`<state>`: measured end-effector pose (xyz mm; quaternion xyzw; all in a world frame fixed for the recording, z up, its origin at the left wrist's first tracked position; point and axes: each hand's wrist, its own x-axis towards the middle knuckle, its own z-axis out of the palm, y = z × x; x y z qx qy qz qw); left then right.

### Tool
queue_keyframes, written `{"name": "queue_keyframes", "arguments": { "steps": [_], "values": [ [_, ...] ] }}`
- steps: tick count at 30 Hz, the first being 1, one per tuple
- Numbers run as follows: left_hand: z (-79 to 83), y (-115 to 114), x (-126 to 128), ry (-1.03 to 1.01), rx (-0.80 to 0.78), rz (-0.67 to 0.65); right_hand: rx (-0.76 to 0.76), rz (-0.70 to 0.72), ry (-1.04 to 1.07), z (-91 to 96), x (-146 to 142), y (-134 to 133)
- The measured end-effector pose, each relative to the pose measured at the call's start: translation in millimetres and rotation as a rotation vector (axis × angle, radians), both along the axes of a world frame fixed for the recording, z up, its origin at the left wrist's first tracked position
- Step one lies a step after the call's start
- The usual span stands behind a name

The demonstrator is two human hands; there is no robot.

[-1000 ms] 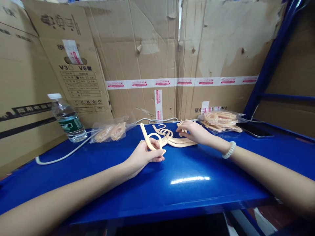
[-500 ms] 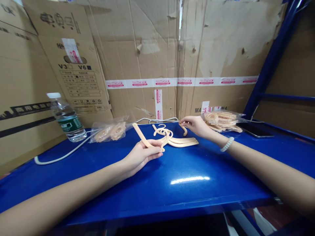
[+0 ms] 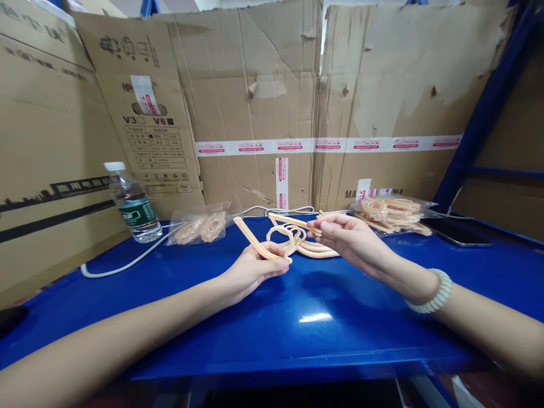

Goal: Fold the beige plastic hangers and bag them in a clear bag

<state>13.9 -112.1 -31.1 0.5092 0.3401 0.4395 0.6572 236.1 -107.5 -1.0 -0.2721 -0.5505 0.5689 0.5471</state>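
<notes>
My left hand [image 3: 259, 266] is closed around the lower end of a long beige strip [image 3: 247, 231], which slants up to the left with a bend near the fingers. Pinched between the fingertips of my right hand [image 3: 346, 235] is another slim beige strip [image 3: 291, 220], pointing left, held a little above the table. Behind and between the hands lie several loose beige pieces [image 3: 317, 249], some hooked or ring-shaped and overlapping. My right hand hides part of them.
On the blue table [image 3: 272, 334] stand a water bottle [image 3: 135, 207] and a clear bag of beige pieces [image 3: 199, 226] at left. Another bag [image 3: 389, 212] and a dark phone [image 3: 457, 232] lie at right. A white cable [image 3: 127, 263] runs along the left. Cardboard [image 3: 255, 113] walls the back.
My right hand has lifted a strip from the far side of the pile and brought it nearer my left hand. The left hand keeps its strip. The view has shifted slightly.
</notes>
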Motion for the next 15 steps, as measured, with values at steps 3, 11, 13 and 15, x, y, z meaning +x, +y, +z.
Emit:
{"name": "queue_keyframes", "arguments": {
  "steps": [3, 11, 13, 15],
  "values": [
    [0.9, 0, 0, 0.008, 0.014, -0.013, -0.081, -0.003, 0.016, -7.3, -4, 0],
    [0.6, -2, 1, 0.082, 0.082, -0.032, -0.163, -0.016, 0.085, -18.4, -12, -3],
    [-0.2, -1, 1, 0.126, 0.128, -0.033, -0.163, 0.042, 0.029, -20.4, -12, -3],
    [-0.3, -1, 1, 0.154, 0.15, -0.034, -0.152, 0.088, -0.035, -22.4, -13, -2]
  ]
}}
